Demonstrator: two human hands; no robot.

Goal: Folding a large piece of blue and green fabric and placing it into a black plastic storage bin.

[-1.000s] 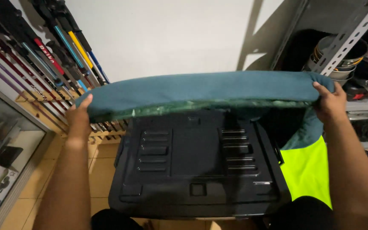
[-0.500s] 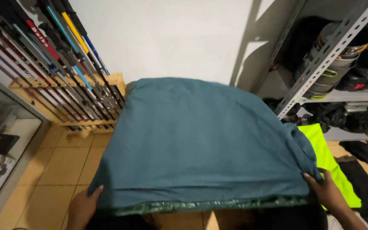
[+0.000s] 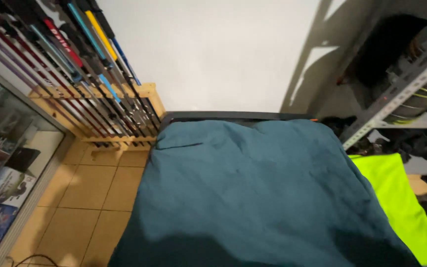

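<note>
Your hands are out of view now, so you cannot tell whether your fingers are wide, narrow or gripping anything. A second ago they held the teal cloth [image 3: 253, 193] up by its two near corners, stretched in the air above the black plastic crate. Half a second ago the cloth was coming down with your fingers at its near edge. Now it lies spread flat over the whole top, and only a thin dark strip of the crate's far rim [image 3: 233, 115] shows beyond it. Judging by this, the covering is done or nearly so; the near edge, where your fingers last were, falls below the frame and cannot be checked.

The cloth is a soft, matte woven fabric, deep teal, with shallow wrinkles and a small fold near its far-left corner. It drapes over the edges rather than holding a crisp shape. The rim under it looks hard, smooth and straight.

To the right of the cloth lies a bright neon-yellow fabric [image 3: 401, 198], smooth and flat. To the left are glossy tan floor tiles [image 3: 95, 193] and a wooden rack [image 3: 124, 123] holding slim, coloured rods [image 3: 90, 54] leaning against the wall. A grey metal shelf [image 3: 396, 99] stands far right.
</note>
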